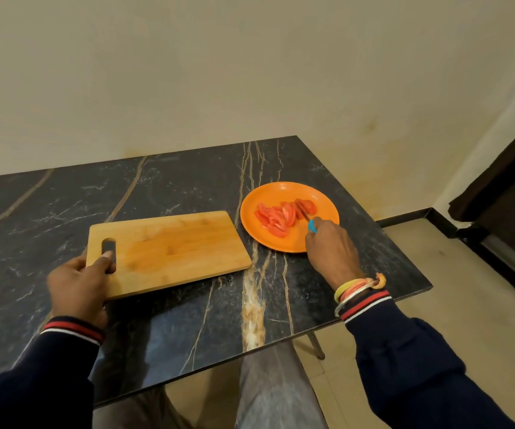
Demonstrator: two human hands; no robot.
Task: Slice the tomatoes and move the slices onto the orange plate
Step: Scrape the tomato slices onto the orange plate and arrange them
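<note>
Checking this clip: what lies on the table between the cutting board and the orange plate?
Nothing. The head view shows only a narrow strip of bare table between the cutting board and the orange plate; the two do not touch.

Left sleeve (33, 385) and right sleeve (420, 366) are dark navy knit. Each ends in a ribbed cuff banded red and white: left cuff (73, 331), right cuff (366, 304). Between the right cuff and the right hand (332, 249) sit stacked wristbands (358, 286): yellow and pink-orange threads with a knotted end, plus one thin silvery bangle. The trousers (274, 388) are faded grey-blue denim.
</note>
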